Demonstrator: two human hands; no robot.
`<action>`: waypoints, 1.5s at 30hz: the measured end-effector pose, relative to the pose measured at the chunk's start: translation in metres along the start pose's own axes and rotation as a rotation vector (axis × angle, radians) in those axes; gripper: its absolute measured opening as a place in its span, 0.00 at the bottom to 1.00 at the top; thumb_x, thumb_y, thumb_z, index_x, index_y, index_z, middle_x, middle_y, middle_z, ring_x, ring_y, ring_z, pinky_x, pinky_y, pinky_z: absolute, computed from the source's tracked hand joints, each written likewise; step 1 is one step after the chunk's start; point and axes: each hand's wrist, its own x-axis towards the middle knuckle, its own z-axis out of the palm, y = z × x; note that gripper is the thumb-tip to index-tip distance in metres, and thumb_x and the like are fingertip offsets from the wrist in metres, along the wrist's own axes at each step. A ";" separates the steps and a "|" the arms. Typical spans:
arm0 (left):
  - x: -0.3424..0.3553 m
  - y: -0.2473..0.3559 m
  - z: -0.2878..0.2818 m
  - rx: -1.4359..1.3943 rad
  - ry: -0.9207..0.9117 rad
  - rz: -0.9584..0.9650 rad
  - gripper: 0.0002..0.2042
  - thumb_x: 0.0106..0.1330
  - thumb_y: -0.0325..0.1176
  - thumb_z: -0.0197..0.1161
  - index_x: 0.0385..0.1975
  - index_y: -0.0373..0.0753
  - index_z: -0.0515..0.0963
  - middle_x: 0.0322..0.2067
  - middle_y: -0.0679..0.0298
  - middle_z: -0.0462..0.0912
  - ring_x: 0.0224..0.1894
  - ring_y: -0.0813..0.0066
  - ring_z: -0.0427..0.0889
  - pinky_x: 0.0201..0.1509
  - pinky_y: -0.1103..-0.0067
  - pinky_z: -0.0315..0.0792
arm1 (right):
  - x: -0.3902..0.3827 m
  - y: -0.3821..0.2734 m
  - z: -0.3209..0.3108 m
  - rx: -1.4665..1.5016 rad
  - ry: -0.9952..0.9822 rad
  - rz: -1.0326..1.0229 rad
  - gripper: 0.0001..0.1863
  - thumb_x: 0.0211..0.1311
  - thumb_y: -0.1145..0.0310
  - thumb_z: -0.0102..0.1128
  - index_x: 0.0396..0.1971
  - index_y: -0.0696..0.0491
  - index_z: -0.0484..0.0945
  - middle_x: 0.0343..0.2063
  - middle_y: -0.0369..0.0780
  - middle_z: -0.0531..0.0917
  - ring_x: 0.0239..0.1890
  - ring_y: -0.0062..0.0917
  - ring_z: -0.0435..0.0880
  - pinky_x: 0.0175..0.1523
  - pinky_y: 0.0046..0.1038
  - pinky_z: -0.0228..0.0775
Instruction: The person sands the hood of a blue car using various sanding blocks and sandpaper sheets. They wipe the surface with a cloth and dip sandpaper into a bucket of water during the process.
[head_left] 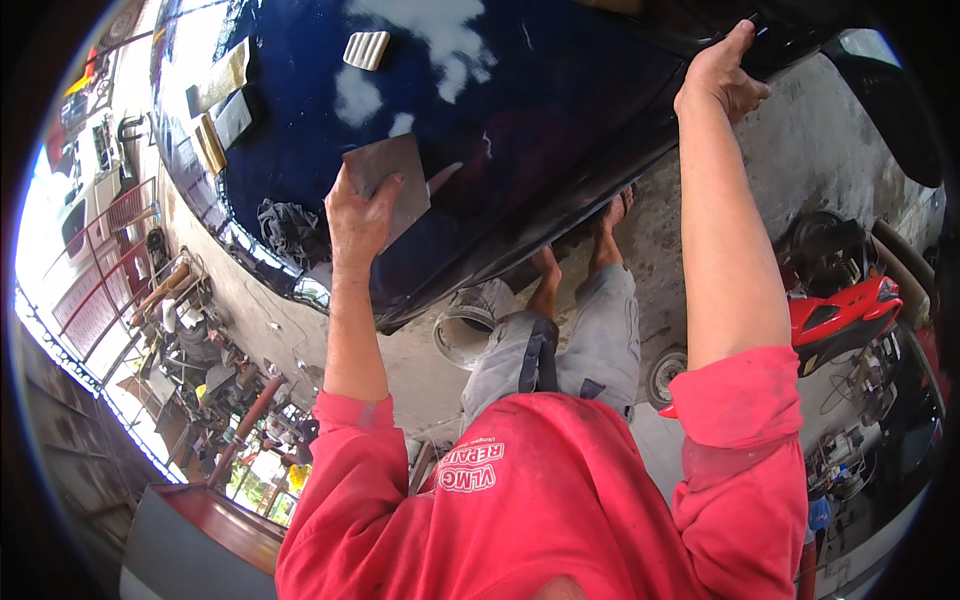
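A thin grey-brown sheet (400, 182), which looks like sandpaper, is pinched in my left hand (362, 208) above the glossy dark blue car panel (500, 150). The thumb lies across its face and the other fingers are mostly behind it. My right arm reaches far forward, and my right hand (722, 80) grips the panel's dark right edge, thumb on top and fingers curled. A crumpled black cloth (290, 230) lies near my left hand. Further up the panel sits a white ribbed block (367, 50).
More folded sheets (220, 78) and a tan block (208, 145) lie on the panel's left side. A bucket (465, 330) stands on the concrete floor by my legs. At right is a red motorcycle (845, 310); piled scrap parts (200, 350) are at left.
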 end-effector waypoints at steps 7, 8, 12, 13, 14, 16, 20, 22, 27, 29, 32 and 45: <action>0.052 0.063 0.024 0.138 -0.248 0.262 0.21 0.64 0.29 0.70 0.59 0.42 0.85 0.46 0.49 0.93 0.53 0.47 0.91 0.60 0.65 0.83 | -0.001 -0.005 -0.003 0.025 -0.006 0.001 0.69 0.59 0.14 0.55 0.80 0.63 0.61 0.77 0.61 0.67 0.79 0.56 0.68 0.81 0.53 0.59; 0.056 0.070 0.027 0.121 -0.288 0.366 0.21 0.65 0.30 0.69 0.59 0.42 0.85 0.46 0.49 0.93 0.53 0.47 0.91 0.60 0.65 0.83 | -0.001 -0.006 -0.004 0.031 -0.008 0.006 0.69 0.59 0.14 0.55 0.80 0.63 0.61 0.77 0.61 0.67 0.79 0.56 0.68 0.81 0.53 0.60; 0.067 0.085 0.042 0.158 -0.280 0.287 0.22 0.64 0.30 0.68 0.61 0.41 0.84 0.44 0.43 0.91 0.48 0.40 0.90 0.55 0.63 0.84 | 0.000 -0.008 -0.005 0.049 -0.007 0.016 0.69 0.58 0.14 0.56 0.80 0.63 0.62 0.77 0.61 0.67 0.79 0.56 0.68 0.81 0.53 0.60; 0.068 0.085 0.045 0.156 -0.305 0.368 0.22 0.65 0.31 0.69 0.61 0.41 0.84 0.44 0.46 0.91 0.48 0.46 0.91 0.56 0.65 0.84 | 0.000 -0.009 -0.004 0.049 -0.005 0.023 0.69 0.58 0.14 0.56 0.79 0.64 0.62 0.77 0.61 0.68 0.79 0.56 0.68 0.81 0.53 0.60; 0.069 0.085 0.048 0.188 -0.314 0.360 0.22 0.66 0.31 0.70 0.61 0.40 0.84 0.45 0.48 0.92 0.49 0.51 0.92 0.56 0.67 0.83 | -0.001 -0.009 -0.004 0.060 -0.007 0.029 0.69 0.58 0.14 0.56 0.79 0.64 0.62 0.77 0.62 0.68 0.79 0.56 0.68 0.81 0.53 0.60; 0.069 0.083 0.050 0.098 -0.399 0.359 0.21 0.67 0.31 0.72 0.61 0.39 0.84 0.45 0.51 0.93 0.50 0.56 0.93 0.58 0.71 0.83 | -0.003 -0.010 -0.004 0.056 0.012 0.024 0.69 0.57 0.14 0.56 0.79 0.63 0.62 0.77 0.62 0.68 0.79 0.56 0.68 0.81 0.53 0.60; 0.066 0.088 0.047 0.146 -0.291 0.354 0.23 0.65 0.30 0.68 0.62 0.41 0.84 0.45 0.45 0.92 0.49 0.46 0.92 0.55 0.66 0.85 | -0.009 -0.008 -0.008 0.013 0.040 0.039 0.69 0.58 0.14 0.55 0.81 0.62 0.61 0.78 0.61 0.67 0.79 0.55 0.67 0.82 0.53 0.58; 0.067 0.098 0.052 0.138 -0.300 0.288 0.24 0.64 0.31 0.71 0.61 0.34 0.83 0.46 0.43 0.91 0.50 0.48 0.93 0.55 0.67 0.85 | -0.011 -0.006 -0.011 0.009 0.016 0.037 0.68 0.61 0.17 0.55 0.81 0.63 0.57 0.78 0.62 0.64 0.80 0.56 0.66 0.82 0.53 0.58; 0.063 0.123 0.091 -0.007 -0.281 0.229 0.34 0.60 0.35 0.78 0.65 0.23 0.76 0.43 0.36 0.89 0.50 0.40 0.91 0.51 0.63 0.86 | -0.012 -0.005 -0.019 -0.006 -0.130 0.001 0.69 0.66 0.17 0.50 0.84 0.65 0.44 0.82 0.62 0.56 0.82 0.58 0.62 0.82 0.58 0.57; 0.052 0.122 0.107 -0.201 -0.270 0.279 0.29 0.63 0.35 0.77 0.62 0.28 0.78 0.46 0.37 0.89 0.53 0.38 0.89 0.59 0.64 0.82 | -0.012 -0.008 -0.021 -0.018 -0.094 0.006 0.70 0.64 0.16 0.51 0.83 0.65 0.50 0.81 0.61 0.60 0.80 0.57 0.65 0.81 0.56 0.60; 0.026 0.113 0.116 -0.924 -0.275 -0.330 0.20 0.71 0.29 0.72 0.61 0.34 0.78 0.48 0.60 0.90 0.49 0.71 0.89 0.56 0.71 0.82 | -0.013 -0.013 -0.021 -0.065 -0.053 0.039 0.70 0.63 0.15 0.51 0.83 0.62 0.52 0.80 0.60 0.62 0.80 0.55 0.67 0.79 0.57 0.63; 0.244 0.314 0.151 -1.297 -0.238 -0.057 0.24 0.73 0.35 0.75 0.64 0.39 0.75 0.39 0.68 0.79 0.38 0.78 0.82 0.37 0.78 0.80 | -0.008 -0.008 -0.013 -0.065 -0.058 0.076 0.69 0.65 0.16 0.49 0.83 0.65 0.52 0.79 0.61 0.62 0.79 0.55 0.67 0.80 0.51 0.64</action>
